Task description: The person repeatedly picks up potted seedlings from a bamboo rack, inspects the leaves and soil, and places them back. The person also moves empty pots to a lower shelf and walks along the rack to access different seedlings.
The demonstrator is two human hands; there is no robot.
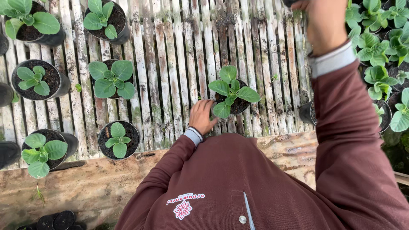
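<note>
My left hand [203, 116] rests on the near side of a black pot with a green leafy seedling [232, 91] standing on a bench of weathered bamboo slats [179, 64]; its fingers curl against the pot. My right hand [324, 19] is raised at the top right, reaching toward the far side of the bench; its fingers run off the frame's top edge, so what it holds is hidden. Both arms wear maroon sleeves with grey cuffs.
Several potted seedlings [111, 79] stand spaced out on the left of the bench. A dense group of seedlings [379, 47] fills the right edge, with another black pot [307, 113] beside my right sleeve. A wooden plank [85, 179] borders the bench's near side.
</note>
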